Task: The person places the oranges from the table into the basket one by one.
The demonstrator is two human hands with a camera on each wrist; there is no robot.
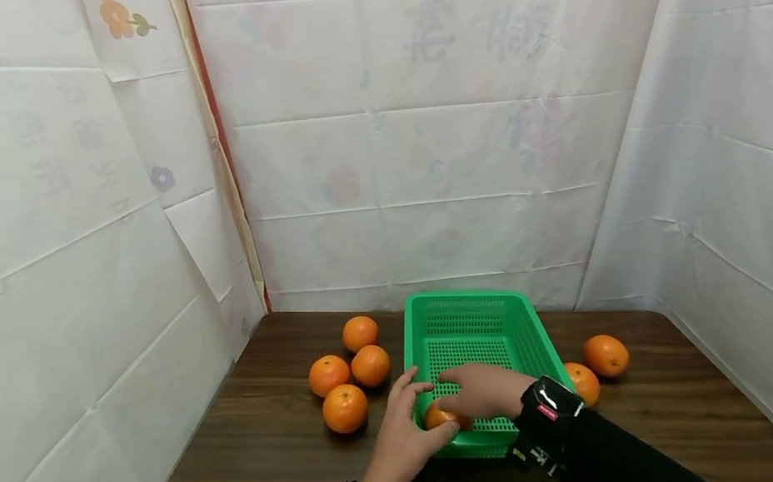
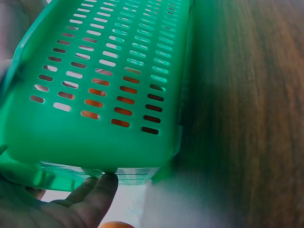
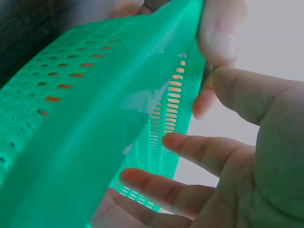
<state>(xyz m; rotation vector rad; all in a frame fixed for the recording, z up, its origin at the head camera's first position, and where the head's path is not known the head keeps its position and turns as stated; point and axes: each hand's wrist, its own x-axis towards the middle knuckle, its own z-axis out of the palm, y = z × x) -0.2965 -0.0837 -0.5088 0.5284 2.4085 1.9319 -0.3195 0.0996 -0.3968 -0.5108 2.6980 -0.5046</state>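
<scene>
A green plastic basket (image 1: 467,353) with slotted walls stands on the brown table. My left hand (image 1: 401,439) grips its near left corner, with the fingers on the outer left wall and the thumb over the rim. One orange (image 1: 435,417) lies inside that corner, partly covered by my hands. Above it, my right hand (image 1: 488,390) reaches into the basket with fingers extended and spread. In the right wrist view, the right thumb is close to the left thumb at the rim, and no orange shows between the right fingers. Through the slots in the left wrist view, orange colour shows.
Several oranges (image 1: 345,408) sit in a group left of the basket. To its right are two more: one orange (image 1: 606,355) in full view, another orange (image 1: 584,383) partly behind the basket wall. White sheeting (image 1: 417,143) encloses the table at back and sides.
</scene>
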